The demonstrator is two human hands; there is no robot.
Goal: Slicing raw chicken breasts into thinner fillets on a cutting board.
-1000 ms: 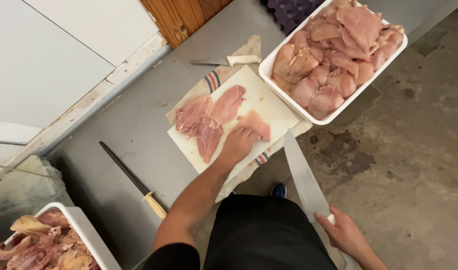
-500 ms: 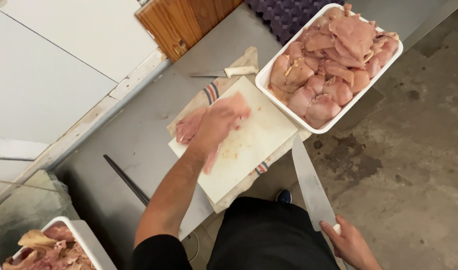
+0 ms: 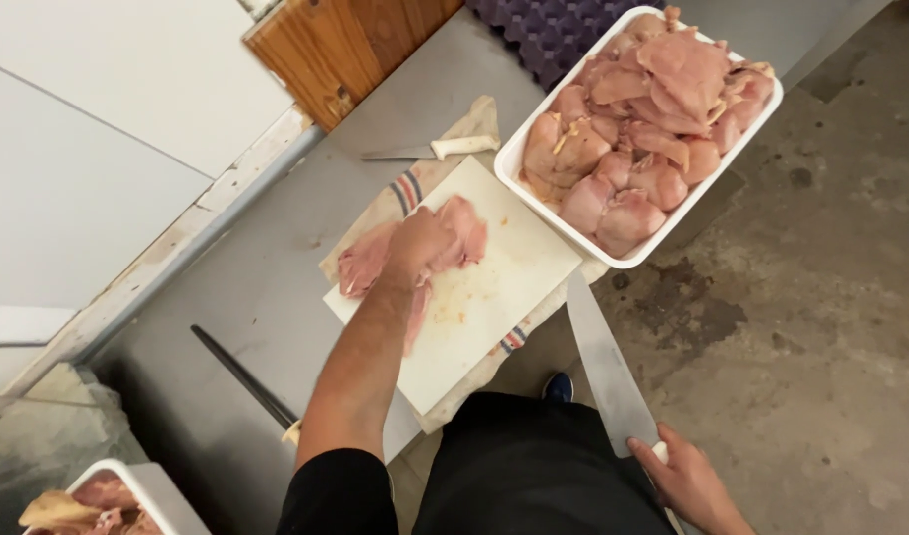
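Raw pink chicken fillets (image 3: 375,263) lie bunched on the far-left part of a white rectangular plastic cutting board (image 3: 494,287), directly beneath the left hand (image 3: 422,241), which presses down on them with fingers curled over the meat. The board rests on a beige cloth with red and blue stripes (image 3: 407,190), spread over the grey metal worktop (image 3: 256,287). The right hand (image 3: 687,483), held well apart from the left and off the worktop's near edge, is closed around the handle of a large broad-bladed steel knife (image 3: 605,369); the blade points up toward the board's near-right corner, above the stained concrete floor (image 3: 831,297). Beyond the left hand lies a small white-handled knife (image 3: 430,151). To the right of it stands a white rectangular tray heaped with raw chicken pieces (image 3: 742,149). Nearer the person, left of the left forearm, lies a dark sharpening steel with a pale handle (image 3: 246,378), and past it the corner of a second white tray of chicken scraps (image 3: 142,485).
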